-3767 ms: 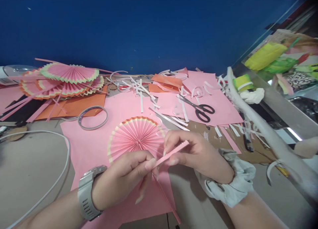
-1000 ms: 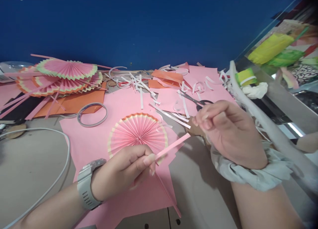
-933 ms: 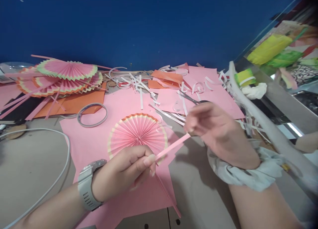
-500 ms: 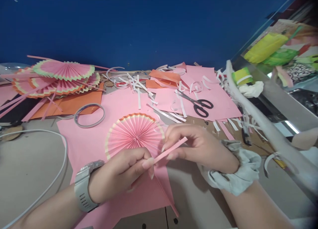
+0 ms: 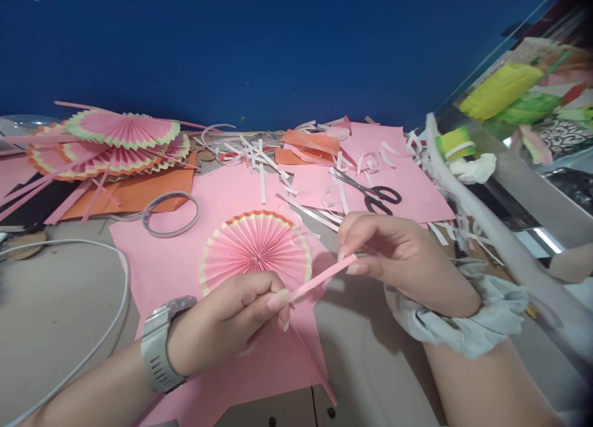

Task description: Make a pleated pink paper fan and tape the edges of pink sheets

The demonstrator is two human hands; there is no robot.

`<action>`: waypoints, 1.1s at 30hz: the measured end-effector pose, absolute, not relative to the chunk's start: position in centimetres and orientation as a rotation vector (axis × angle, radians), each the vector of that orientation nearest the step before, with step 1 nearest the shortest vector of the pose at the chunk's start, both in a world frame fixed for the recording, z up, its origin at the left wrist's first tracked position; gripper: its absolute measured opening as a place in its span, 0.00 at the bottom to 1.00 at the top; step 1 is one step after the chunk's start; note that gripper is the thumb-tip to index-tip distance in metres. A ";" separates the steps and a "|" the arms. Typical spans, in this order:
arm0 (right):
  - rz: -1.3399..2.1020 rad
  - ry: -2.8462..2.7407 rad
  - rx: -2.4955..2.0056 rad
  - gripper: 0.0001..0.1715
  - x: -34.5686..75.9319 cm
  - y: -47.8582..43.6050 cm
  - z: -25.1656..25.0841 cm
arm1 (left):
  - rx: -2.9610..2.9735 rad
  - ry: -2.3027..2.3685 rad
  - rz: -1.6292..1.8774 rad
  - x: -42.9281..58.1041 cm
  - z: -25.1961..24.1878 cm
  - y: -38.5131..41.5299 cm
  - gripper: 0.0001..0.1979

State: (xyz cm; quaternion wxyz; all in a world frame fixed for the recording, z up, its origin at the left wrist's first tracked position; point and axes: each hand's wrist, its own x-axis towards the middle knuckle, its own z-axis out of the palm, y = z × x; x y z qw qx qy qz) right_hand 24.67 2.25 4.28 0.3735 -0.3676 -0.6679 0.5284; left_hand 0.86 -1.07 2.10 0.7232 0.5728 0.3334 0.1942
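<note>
A narrow pink paper strip (image 5: 319,280) stretches between my two hands. My left hand (image 5: 245,312), with a watch on its wrist, pinches one end between thumb and fingers. At the strip's other end, the thumb and fingertips of my right hand (image 5: 391,257) close on it. Just behind my left hand lies a round pleated paper fan (image 5: 257,245), pink with a cream and orange rim, its lower part hidden by that hand. Under the fan is a large pink paper sheet (image 5: 162,272). A thin pink stick or rolled strip (image 5: 315,365) runs down from below my left fingers.
Black-handled scissors (image 5: 382,195) rest on pink paper behind my right hand, among white paper strips (image 5: 310,211). A tape roll (image 5: 146,220) lies at left, near stacked pleated fans (image 5: 125,130). A white cable (image 5: 125,279) curves along the left; a pale bar (image 5: 482,223) slants at right.
My right hand has slid outward to the right, to the strip's far end. My left hand stays nearly in place, and the view has shifted slightly.
</note>
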 end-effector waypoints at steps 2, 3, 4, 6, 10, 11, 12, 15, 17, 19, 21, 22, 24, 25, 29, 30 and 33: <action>1.326 -1.585 -0.890 0.03 24.9 2.3 4.0 | 1.268 0.745 0.425 0.9 2.1 -1.0 0.17; 1.324 -1.541 -0.864 0.06 24.9 2.4 3.9 | 1.270 0.751 0.421 0.9 2.0 -1.0 0.17; 1.341 -1.538 -0.850 0.11 24.8 2.4 3.9 | 1.272 0.754 0.417 0.9 1.9 -1.0 0.17; 1.409 -1.663 -0.837 0.22 24.5 2.4 4.0 | 1.277 0.756 0.411 1.0 1.8 -1.0 0.17; 1.459 -1.982 -0.854 0.09 23.6 2.2 4.4 | 1.280 0.750 0.389 1.0 1.7 -1.1 0.17; 1.438 -2.012 -0.881 0.05 23.5 2.2 4.5 | 1.280 0.753 0.384 1.0 1.8 -1.1 0.17; 1.407 -2.032 -0.915 0.03 23.4 2.1 4.5 | 1.282 0.755 0.381 1.0 1.8 -1.1 0.17; 1.264 -2.084 -1.041 0.03 23.4 2.0 4.8 | 1.328 0.781 0.406 1.0 1.8 -1.0 0.17; 1.183 -2.126 -1.135 0.03 23.4 2.0 5.0 | 1.370 0.805 0.429 1.0 1.7 -0.9 0.17; 1.127 -2.168 -1.205 0.04 23.4 2.0 5.2 | 1.401 0.823 0.435 1.1 1.6 -0.7 0.18; 1.083 -2.206 -1.235 0.06 23.4 2.0 5.3 | 1.426 0.829 0.423 1.1 1.6 -0.6 0.17; 1.065 -2.223 -1.241 0.06 23.4 2.0 5.4 | 1.437 0.834 0.416 1.1 1.5 -0.6 0.17; 1.039 -2.250 -1.254 0.07 23.3 2.0 5.4 | 1.453 0.849 0.402 1.0 1.6 -0.6 0.16; 1.030 -2.258 -1.264 0.07 23.3 2.0 5.4 | 1.457 0.855 0.394 1.0 1.6 -0.6 0.17; 1.000 -2.241 -1.321 0.07 23.4 2.0 5.5 | 1.478 0.876 0.389 0.8 1.8 -0.8 0.17; 1.007 -2.230 -1.320 0.06 23.6 1.9 5.5 | 1.479 0.877 0.390 0.7 1.7 -0.8 0.17; 1.058 -2.118 -1.252 0.04 24.6 2.0 5.5 | 1.460 0.878 0.396 0.7 1.5 -0.9 0.17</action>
